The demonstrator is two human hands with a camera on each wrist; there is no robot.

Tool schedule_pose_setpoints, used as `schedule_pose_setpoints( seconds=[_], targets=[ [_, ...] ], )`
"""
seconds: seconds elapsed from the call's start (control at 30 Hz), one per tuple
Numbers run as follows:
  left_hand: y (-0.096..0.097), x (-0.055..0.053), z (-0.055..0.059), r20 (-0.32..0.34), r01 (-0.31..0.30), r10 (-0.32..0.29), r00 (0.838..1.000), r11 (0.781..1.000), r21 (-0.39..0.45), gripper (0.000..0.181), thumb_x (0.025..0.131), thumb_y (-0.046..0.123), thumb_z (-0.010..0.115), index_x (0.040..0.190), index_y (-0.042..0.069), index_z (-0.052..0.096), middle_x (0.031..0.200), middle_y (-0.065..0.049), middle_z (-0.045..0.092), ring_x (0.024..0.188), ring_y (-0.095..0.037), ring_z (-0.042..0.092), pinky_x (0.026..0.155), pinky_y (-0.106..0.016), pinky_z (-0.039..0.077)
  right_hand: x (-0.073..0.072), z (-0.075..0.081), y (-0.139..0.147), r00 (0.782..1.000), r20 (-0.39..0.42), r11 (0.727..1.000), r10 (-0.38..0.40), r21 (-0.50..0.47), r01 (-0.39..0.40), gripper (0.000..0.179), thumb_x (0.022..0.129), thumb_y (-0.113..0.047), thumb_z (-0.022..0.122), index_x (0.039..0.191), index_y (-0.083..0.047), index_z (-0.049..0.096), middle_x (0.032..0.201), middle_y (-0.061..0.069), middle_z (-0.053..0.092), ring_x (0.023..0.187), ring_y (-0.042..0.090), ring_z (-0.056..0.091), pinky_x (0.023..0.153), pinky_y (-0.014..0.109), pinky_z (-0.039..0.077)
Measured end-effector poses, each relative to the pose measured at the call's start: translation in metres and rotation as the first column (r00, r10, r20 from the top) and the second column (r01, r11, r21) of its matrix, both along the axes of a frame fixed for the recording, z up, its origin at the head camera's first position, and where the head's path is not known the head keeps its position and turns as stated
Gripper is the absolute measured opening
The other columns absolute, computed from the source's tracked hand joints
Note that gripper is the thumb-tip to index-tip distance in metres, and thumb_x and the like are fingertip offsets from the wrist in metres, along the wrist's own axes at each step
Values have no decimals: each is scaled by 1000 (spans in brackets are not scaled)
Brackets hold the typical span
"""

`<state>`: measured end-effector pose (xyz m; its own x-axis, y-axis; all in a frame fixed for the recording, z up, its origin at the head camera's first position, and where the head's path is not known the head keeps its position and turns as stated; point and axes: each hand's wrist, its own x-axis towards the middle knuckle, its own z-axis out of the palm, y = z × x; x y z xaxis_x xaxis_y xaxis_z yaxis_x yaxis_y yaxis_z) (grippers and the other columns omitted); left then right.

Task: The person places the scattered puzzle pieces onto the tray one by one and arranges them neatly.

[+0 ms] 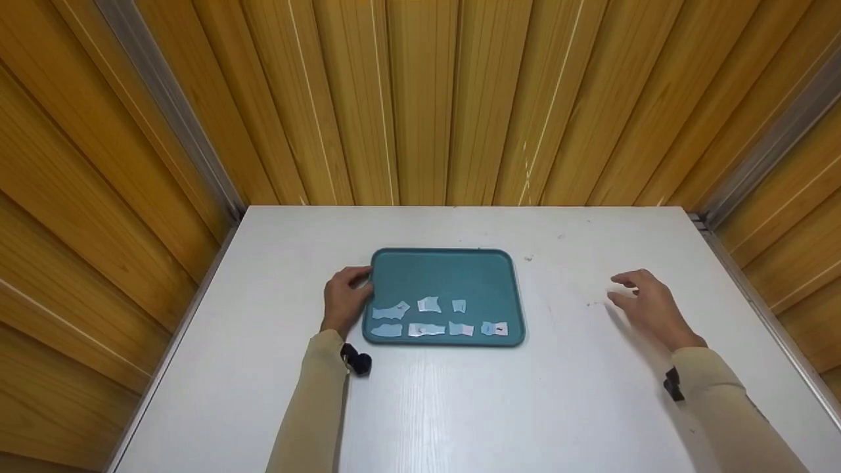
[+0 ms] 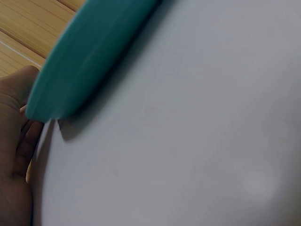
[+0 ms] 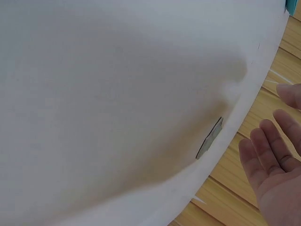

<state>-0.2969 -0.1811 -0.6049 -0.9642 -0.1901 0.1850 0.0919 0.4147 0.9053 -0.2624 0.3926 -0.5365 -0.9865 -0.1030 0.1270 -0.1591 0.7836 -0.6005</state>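
A teal rectangular tray [image 1: 447, 272] lies on the white table. Torn light-blue and white paper pieces [image 1: 427, 330] are lined up in two rows on its near half, the front row reaching the right corner. At the tray's left edge, my left hand [image 1: 345, 299] grips the rim between thumb and fingers; part of that grip is hidden behind the tray wall [image 2: 75, 70] in the left wrist view. My right hand [image 1: 647, 305] hovers over the table well right of the tray, fingers loosely bent and holding nothing.
In the right wrist view, a small flat greyish piece with a dark edge [image 3: 209, 138] shows on the tabletop near the right hand's shadow. Yellow wood-look panels [image 1: 420, 98] stand behind the white table [image 1: 460, 407] and along both sides. Small dark marks dot the tabletop.
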Motion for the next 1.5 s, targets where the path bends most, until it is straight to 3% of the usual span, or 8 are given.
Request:
schedule_pose_setpoints(
  seconds=[0.77, 1.5],
  targets=[
    [-1, 0, 0, 28, 0, 0, 1000, 1000, -19, 32, 94, 9, 79, 125, 13, 78, 123, 1, 73, 120, -20, 63, 108, -38, 51, 14, -5, 40, 990, 137, 999, -45, -14, 47, 54, 108, -28, 64, 145, 8, 53, 145, 32, 48, 130, 55, 47, 104, 68, 45],
    [-1, 0, 1, 39, 4, -2, 999, 1000, -27, 33, 93, 13, 78, 126, 13, 78, 124, 2, 73, 121, -20, 62, 109, -39, 50, 12, -10, 50, 991, 137, 1000, 5, 24, -9, 44, 104, -23, 69, 132, 11, 61, 129, 32, 56, 122, 53, 55, 104, 67, 46]
  ],
)
